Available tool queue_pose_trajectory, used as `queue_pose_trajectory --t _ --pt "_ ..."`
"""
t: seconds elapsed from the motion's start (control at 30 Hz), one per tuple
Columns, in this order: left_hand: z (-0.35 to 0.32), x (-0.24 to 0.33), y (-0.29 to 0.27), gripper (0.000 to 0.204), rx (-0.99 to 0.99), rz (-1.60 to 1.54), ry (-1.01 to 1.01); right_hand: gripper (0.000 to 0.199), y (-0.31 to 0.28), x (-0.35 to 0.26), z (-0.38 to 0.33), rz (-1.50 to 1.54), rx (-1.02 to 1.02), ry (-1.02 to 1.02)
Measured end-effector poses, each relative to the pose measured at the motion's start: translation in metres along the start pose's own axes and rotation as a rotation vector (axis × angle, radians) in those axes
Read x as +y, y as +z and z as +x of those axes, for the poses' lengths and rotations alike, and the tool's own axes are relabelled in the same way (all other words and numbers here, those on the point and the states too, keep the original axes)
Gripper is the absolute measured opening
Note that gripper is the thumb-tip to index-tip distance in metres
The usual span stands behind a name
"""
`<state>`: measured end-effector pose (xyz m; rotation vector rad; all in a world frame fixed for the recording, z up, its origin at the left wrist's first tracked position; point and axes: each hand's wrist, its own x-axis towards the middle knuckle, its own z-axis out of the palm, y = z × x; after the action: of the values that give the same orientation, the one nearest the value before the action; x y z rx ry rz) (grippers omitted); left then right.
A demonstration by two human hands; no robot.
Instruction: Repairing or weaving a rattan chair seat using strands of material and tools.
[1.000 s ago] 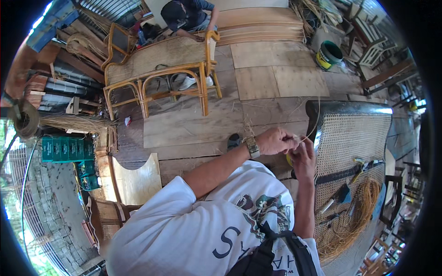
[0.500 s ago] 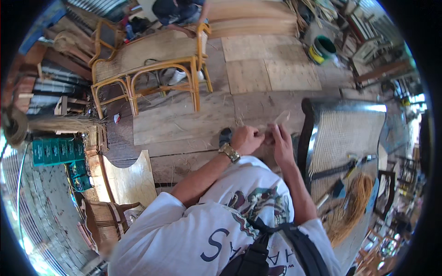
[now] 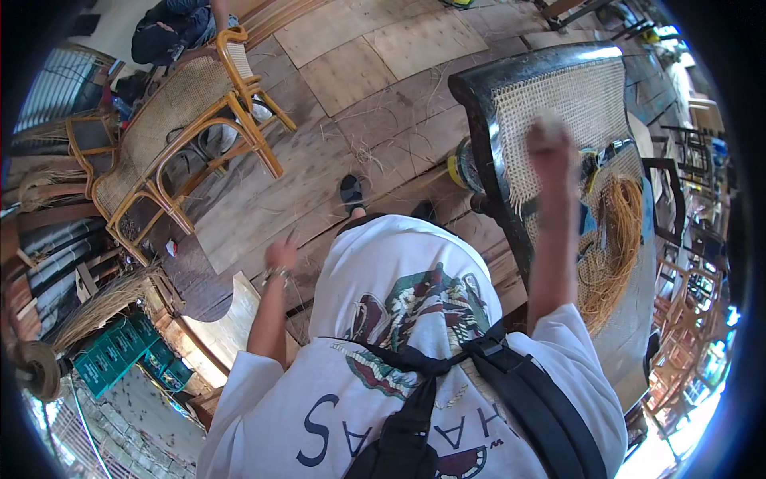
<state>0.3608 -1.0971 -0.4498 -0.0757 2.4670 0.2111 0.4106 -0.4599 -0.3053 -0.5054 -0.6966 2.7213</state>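
My right hand (image 3: 550, 152), smeared by motion, is over the woven cane panel (image 3: 519, 112) of a dark wooden furniture frame (image 3: 472, 100). Its fingers look curled, with a small pale thing (image 3: 549, 121) at their front that is too blurred to name. Away to the left, my left hand (image 3: 281, 254) hangs above the floorboards, a wristwatch (image 3: 276, 275) on its wrist. It is somewhat blurred, a finger stretched out, and nothing shows in it. Beside my right forearm, a bundle of tan fibre strands (image 3: 618, 247) lies on the frame, with blue-handled tools (image 3: 589, 219) next to it.
A rattan bench (image 3: 163, 152) stands at the far left, and another person (image 3: 179, 28) bends behind it. Plywood sheets (image 3: 347, 76) cover the floor ahead. Green crates (image 3: 116, 355) are at the lower left. Several chair frames (image 3: 686, 303) crowd the right side.
My hands, close together before, have parted. The right has moved up over the cane panel, the left has dropped back leftward. The view has turned, bringing the dark frame nearer.
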Motion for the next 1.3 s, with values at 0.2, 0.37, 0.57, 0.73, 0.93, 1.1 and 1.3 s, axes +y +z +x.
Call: queue_pose_trajectory --t 0.2,0.37,0.57,0.73,0.93,1.1,1.3 --pt "-0.048 -0.241 0.021 0.053 -0.4 0.435 -0.385 0.032 0.001 -0.176 -0.057 -0.385 -0.249 -0.209" --pt "-0.011 -0.148 0.029 0.035 -0.081 -0.253 -0.195 0.039 0.05 -0.021 -0.056 -0.605 0.169 -0.13" --pt "-0.031 0.2 -0.126 0.023 -0.198 -0.877 0.433 0.04 0.124 0.144 -0.055 -0.274 -0.032 0.488" --pt "-0.048 0.251 -0.145 0.021 -0.347 -0.883 0.631 0.039 0.137 0.18 -0.04 -0.267 -0.079 0.52" --pt "-0.049 0.254 -0.127 0.02 -0.477 -1.127 0.44 0.036 0.131 0.207 -0.033 -0.775 0.087 0.188" --pt "-0.081 0.248 -0.131 0.019 -0.287 -1.25 0.295 0.034 0.144 0.209 -0.02 -1.09 0.265 -0.091" --pt "-0.077 0.098 -0.126 0.021 -0.183 -0.966 0.282 0.026 0.104 0.094 0.03 -1.158 0.515 -0.545"
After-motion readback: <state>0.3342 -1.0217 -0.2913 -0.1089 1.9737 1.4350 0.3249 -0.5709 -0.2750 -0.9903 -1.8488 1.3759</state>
